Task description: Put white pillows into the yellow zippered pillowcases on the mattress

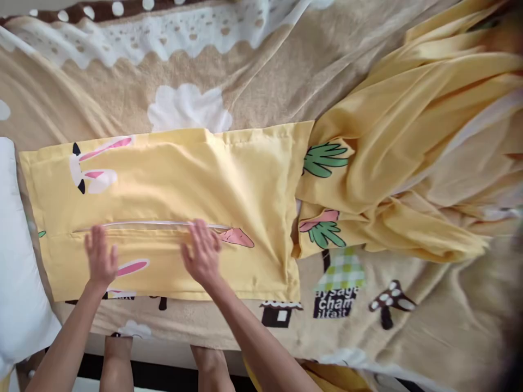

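Note:
A yellow pillowcase [163, 185] with printed rabbits and a carrot lies flat on the bed, a long zipper or slit opening [155, 224] running across it. My left hand [100, 256] is over the left end of this opening, palm down with its fingers stretched out. Near the opening's right end, my right hand [201, 250] is also spread over the fabric, slightly blurred. Neither hand grips anything. Whether the palms press on the cloth or hover just above it, I cannot tell.
A white pillow [24, 256] lies at the left edge. Crumpled yellow bedding [408, 152] is heaped on the right, against the pillowcase. Beneath everything spreads a beige patterned blanket [261, 81]. My legs [117, 365] stand at the bed's near edge, where more yellow cloth [330, 375] hangs.

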A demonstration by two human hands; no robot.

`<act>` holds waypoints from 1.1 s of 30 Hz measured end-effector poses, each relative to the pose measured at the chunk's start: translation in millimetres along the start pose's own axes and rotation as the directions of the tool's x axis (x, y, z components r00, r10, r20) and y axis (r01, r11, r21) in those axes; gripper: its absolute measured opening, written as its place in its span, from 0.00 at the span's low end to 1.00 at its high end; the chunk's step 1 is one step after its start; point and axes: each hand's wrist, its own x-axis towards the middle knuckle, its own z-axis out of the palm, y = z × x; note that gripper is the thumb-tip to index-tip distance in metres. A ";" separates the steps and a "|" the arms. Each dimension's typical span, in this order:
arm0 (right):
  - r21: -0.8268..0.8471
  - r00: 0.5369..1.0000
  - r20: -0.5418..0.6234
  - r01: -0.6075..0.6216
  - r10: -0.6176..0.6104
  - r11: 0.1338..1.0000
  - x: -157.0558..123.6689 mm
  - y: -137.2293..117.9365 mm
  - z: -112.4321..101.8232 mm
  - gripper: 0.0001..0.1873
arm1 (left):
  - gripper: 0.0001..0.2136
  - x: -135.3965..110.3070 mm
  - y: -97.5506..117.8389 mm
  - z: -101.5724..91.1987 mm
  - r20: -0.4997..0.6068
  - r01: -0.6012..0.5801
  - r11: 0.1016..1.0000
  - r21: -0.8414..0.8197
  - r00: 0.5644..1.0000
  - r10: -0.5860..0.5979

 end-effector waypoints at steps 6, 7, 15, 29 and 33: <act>0.156 0.927 0.255 0.241 -0.274 0.958 155.3 -22.5 52.9 0.27 | 0.27 171.2 13.6 53.0 0.169 -0.014 1.000 -0.005 0.986 0.014; 0.168 0.897 0.290 0.296 -0.334 0.940 165.9 2.2 49.2 0.27 | 0.28 184.1 -0.3 49.7 0.163 0.012 1.000 0.008 0.987 -0.013; -0.186 0.969 -0.062 -0.246 0.239 0.951 138.7 213.8 -0.2 0.36 | 0.30 190.9 -102.0 7.3 -0.139 0.298 0.940 0.166 0.951 -0.277; -0.272 0.974 -0.078 -0.226 0.213 0.935 128.3 216.9 11.9 0.37 | 0.33 193.6 -108.1 18.4 -0.149 0.345 0.903 0.258 0.937 -0.315; -0.276 0.972 -0.085 -0.236 0.220 0.932 127.0 219.0 14.8 0.37 | 0.32 194.3 -109.2 18.8 -0.163 0.318 0.906 0.279 0.946 -0.281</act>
